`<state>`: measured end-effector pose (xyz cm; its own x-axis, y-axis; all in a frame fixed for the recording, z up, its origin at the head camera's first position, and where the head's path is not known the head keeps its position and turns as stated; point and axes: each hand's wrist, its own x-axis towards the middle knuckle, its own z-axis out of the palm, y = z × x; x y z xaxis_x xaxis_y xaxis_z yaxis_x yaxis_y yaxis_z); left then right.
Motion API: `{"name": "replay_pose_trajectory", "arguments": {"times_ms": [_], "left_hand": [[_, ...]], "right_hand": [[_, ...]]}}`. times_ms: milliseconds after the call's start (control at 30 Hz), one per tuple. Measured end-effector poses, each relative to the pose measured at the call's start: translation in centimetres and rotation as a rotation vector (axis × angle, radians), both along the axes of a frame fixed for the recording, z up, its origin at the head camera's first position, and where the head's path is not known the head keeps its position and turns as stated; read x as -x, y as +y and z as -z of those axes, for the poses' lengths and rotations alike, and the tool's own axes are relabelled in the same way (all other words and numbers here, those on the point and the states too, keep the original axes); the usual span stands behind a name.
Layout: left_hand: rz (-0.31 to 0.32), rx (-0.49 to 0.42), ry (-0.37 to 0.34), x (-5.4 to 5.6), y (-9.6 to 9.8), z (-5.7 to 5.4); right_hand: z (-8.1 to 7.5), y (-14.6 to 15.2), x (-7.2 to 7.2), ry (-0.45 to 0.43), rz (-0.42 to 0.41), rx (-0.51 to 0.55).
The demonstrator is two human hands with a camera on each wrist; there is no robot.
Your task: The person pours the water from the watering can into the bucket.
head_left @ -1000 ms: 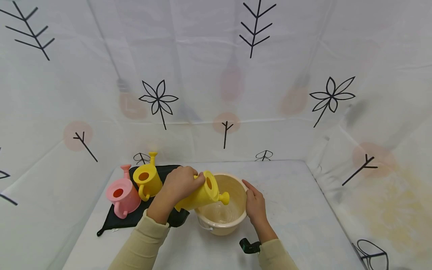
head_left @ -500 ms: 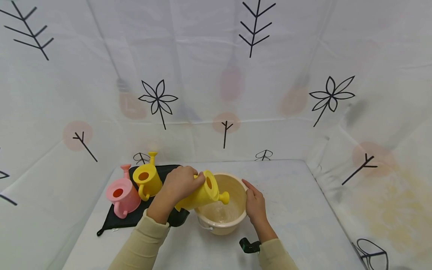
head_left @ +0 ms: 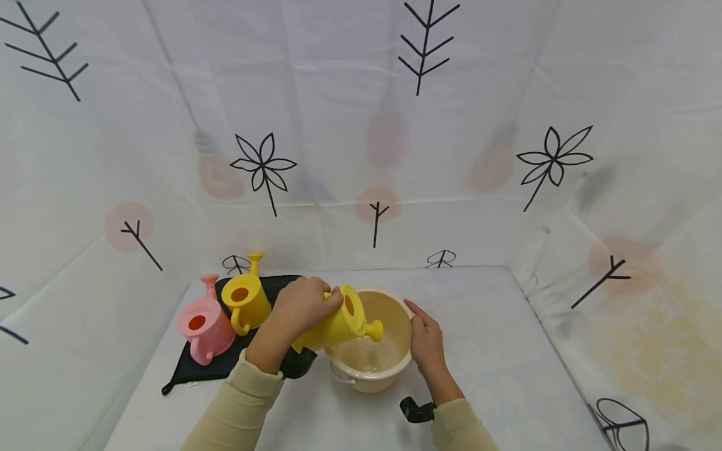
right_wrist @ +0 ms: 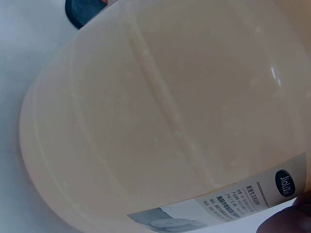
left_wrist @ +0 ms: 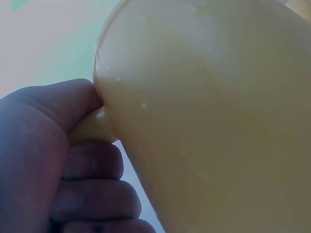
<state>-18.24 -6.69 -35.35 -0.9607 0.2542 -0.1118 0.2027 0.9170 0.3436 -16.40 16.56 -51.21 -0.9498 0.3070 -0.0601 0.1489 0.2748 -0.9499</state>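
Observation:
My left hand (head_left: 304,305) grips the handle of a yellow watering can (head_left: 333,329), curled fingers and thumb round it, as the left wrist view also shows at the can's handle (left_wrist: 92,127). Tilted to the right, the can has its spout head over the mouth of a cream bucket (head_left: 369,382). Rippled water glints at the bucket's bottom. On the bucket's right side my right hand (head_left: 427,341) holds the rim, index finger stretched along it. The right wrist view is filled by the bucket's wall (right_wrist: 160,111) with a printed label (right_wrist: 228,199); a fingertip shows at the lower right corner.
A pink watering can (head_left: 207,329) and a second yellow watering can (head_left: 251,302) stand upright at the left on a black mat (head_left: 217,369). White cloth (head_left: 361,156) with plant drawings hangs behind the white table (head_left: 479,313). A dark wrist device (head_left: 417,411) sits below the right hand.
Both hands, the tilted can and the bucket stay put. Only the ripples and glints on the water in the bucket shift.

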Motion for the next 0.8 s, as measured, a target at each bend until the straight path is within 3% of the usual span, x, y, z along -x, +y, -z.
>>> {"name": "replay_pose_trajectory", "arguments": {"times_ms": [467,800], "left_hand": [[-0.017,-0.016,0.004,-0.3,-0.2,-0.1],[-0.064,-0.12,0.02,-0.6,-1.6,0.5]], "right_hand": [[-0.3,-0.1,-0.1,-0.002,-0.002,-0.013],[0.1,0.0,0.1,-0.001,-0.004,-0.021]]}}
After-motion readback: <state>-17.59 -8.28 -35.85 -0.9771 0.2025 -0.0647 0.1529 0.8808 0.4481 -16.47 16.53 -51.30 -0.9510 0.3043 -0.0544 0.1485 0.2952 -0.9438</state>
